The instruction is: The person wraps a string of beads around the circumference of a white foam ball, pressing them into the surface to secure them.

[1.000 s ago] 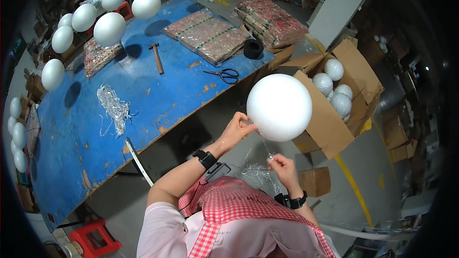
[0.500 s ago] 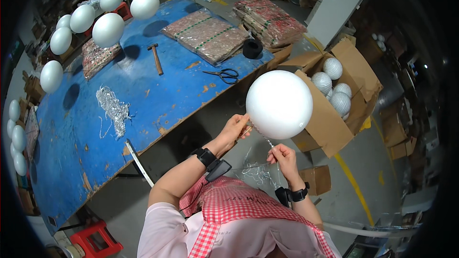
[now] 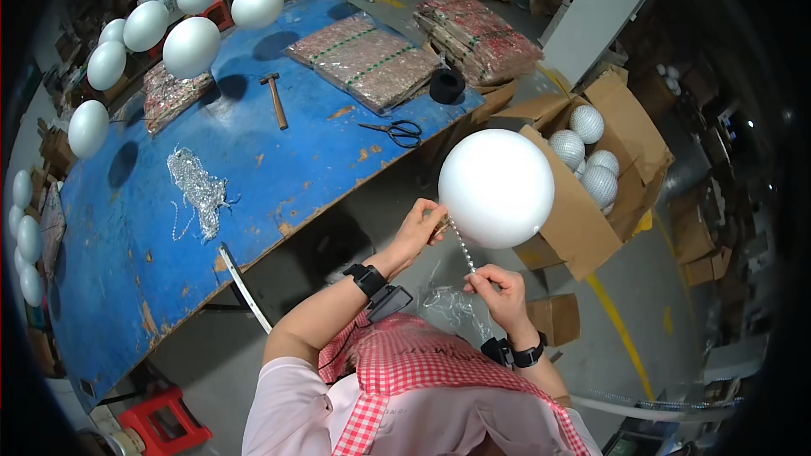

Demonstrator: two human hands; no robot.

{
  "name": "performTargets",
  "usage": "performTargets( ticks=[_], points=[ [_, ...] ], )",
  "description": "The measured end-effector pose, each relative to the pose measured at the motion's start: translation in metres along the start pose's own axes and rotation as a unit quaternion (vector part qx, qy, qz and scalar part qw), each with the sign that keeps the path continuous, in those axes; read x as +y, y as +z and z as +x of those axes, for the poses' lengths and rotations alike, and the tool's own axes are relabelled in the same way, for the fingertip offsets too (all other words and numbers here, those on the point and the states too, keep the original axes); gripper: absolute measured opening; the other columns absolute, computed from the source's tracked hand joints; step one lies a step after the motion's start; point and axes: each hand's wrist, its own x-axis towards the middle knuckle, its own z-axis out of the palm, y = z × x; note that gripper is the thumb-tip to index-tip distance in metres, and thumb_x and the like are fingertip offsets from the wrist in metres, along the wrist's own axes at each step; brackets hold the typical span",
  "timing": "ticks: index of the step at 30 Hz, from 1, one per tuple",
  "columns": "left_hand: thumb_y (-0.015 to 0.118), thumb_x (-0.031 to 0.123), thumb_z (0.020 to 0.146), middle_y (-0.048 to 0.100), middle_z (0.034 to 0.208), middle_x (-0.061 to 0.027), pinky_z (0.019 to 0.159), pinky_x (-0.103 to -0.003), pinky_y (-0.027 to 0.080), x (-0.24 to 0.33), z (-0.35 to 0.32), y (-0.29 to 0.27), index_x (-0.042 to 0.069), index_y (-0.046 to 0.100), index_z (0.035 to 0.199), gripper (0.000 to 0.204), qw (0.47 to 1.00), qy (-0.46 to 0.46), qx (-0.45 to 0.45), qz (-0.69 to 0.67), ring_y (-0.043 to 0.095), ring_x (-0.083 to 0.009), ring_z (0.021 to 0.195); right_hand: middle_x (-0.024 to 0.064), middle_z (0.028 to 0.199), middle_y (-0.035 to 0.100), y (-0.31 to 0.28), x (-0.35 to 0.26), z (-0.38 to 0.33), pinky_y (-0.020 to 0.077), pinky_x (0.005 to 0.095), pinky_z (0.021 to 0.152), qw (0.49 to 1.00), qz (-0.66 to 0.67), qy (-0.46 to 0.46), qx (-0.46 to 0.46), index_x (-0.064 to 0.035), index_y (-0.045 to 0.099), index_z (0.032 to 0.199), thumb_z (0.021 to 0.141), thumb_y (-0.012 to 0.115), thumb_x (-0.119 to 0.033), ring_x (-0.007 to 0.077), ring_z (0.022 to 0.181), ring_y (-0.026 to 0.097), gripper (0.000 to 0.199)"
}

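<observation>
A large smooth white ball (image 3: pixel 497 188) is in front of me, just beyond my hands; what bears it from beneath is hidden. My left hand (image 3: pixel 420 230) is pinched closed at the ball's near left side, where a strand of shiny silver beads (image 3: pixel 462 247) begins. From there the strand slants down to my right hand (image 3: pixel 500 292), whose thumb and fingers grip it below the ball. More silver strands (image 3: pixel 452 304) hang loosely beneath my hands, over my lap.
A blue worktable (image 3: pixel 253 152) on the left bears a heap of silver strands (image 3: pixel 199 190), scissors (image 3: pixel 395 131), a hammer (image 3: pixel 275 101), black tape (image 3: pixel 446 85) and wrapped packs (image 3: pixel 363 59). Several white balls (image 3: pixel 193 47) stand above it. Silver-covered balls (image 3: pixel 567 149) fill a cardboard box (image 3: pixel 574 224).
My right hand has moved slightly down and left along the strand, and the beads between my hands show more plainly. The left hand stays beside the ball.
</observation>
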Motion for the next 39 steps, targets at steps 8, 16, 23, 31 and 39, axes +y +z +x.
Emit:
performTargets(
  ticks=[8, 16, 23, 31, 39],
  points=[
    [0.043, 0.041, 0.098, 0.055, 0.08, -0.0008, 0.057, -0.02, 0.042, 0.005, 0.0, -0.004, 0.009, 0.045, 0.101, 0.033, 0.996, -0.068, -0.01, -0.052, 0.052, -0.007, 0.063, 0.0024, 0.067, 0.063, -0.005, 0.037, -0.001, 0.0455, 0.0201, 0.058, 0.982, 0.082, 0.139, 0.096, 0.0014, 0.066, 0.084, 0.091, 0.059, -0.014, 0.0065, 0.062, 0.057, 0.018],
    [0.035, 0.044, 0.1, 0.057, 0.081, -0.0011, 0.059, -0.021, 0.043, 0.009, -0.001, -0.008, 0.008, 0.048, 0.1, 0.038, 0.996, -0.068, -0.039, -0.041, 0.053, -0.0083, 0.064, 0.0029, 0.067, 0.063, 0.004, 0.06, 0.009, 0.0446, 0.0196, 0.056, 0.976, 0.061, 0.158, 0.135, 0.0024, 0.065, 0.083, 0.091, 0.059, -0.014, 0.0067, 0.059, 0.056, 0.019],
    [0.033, 0.046, 0.1, 0.059, 0.084, -0.0017, 0.065, -0.022, 0.046, 0.013, 0.001, -0.024, 0.005, 0.054, 0.1, 0.047, 0.982, -0.076, -0.161, -0.062, 0.056, -0.0106, 0.07, -0.0016, 0.06, 0.057, 0.004, 0.079, 0.01, 0.0366, 0.0195, 0.048, 0.968, 0.028, 0.161, 0.191, 0.0, 0.064, 0.077, 0.089, 0.063, -0.017, 0.0035, 0.053, 0.049, 0.021],
    [0.049, 0.043, 0.095, 0.06, 0.086, -0.0001, 0.064, -0.019, 0.045, 0.004, -0.002, -0.021, 0.003, 0.059, 0.099, 0.041, 0.99, -0.027, -0.14, -0.014, 0.054, -0.0061, 0.071, -0.0052, 0.058, 0.051, -0.012, 0.031, 0.002, 0.0318, 0.0186, 0.046, 0.975, 0.072, 0.191, 0.085, -0.0008, 0.062, 0.078, 0.089, 0.062, -0.015, 0.0007, 0.052, 0.044, 0.018],
    [0.048, 0.037, 0.097, 0.06, 0.088, -0.0059, 0.065, -0.023, 0.047, 0.01, -0.008, -0.008, 0.002, 0.046, 0.109, 0.037, 0.999, -0.039, -0.02, 0.003, 0.057, -0.0104, 0.072, -0.0038, 0.058, 0.053, -0.014, 0.011, -0.004, 0.0348, 0.0204, 0.047, 0.987, 0.028, 0.145, 0.067, -0.0006, 0.061, 0.081, 0.089, 0.062, -0.014, 0.0023, 0.053, 0.045, 0.015]
  ],
)
